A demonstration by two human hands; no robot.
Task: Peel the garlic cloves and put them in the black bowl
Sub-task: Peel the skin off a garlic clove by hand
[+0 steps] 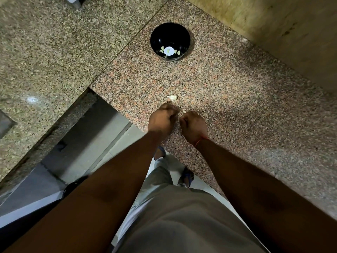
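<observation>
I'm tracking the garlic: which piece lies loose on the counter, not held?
The garlic piece just beyond the left hand; the other pale bit sits at the right hand.

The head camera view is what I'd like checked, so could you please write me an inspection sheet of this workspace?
Surface: speckled granite counter, dry.
Job's things: black bowl upright at the far end, pale pieces inside; garlic piece lying just beyond the hands.
Clutter: nothing seen.
Grippers: left hand and right hand are curled, close together; a pale bit shows between them; the hold is hidden.
Cables: nothing seen.
Surroundings: beige wall on the right, tiled floor below.
</observation>
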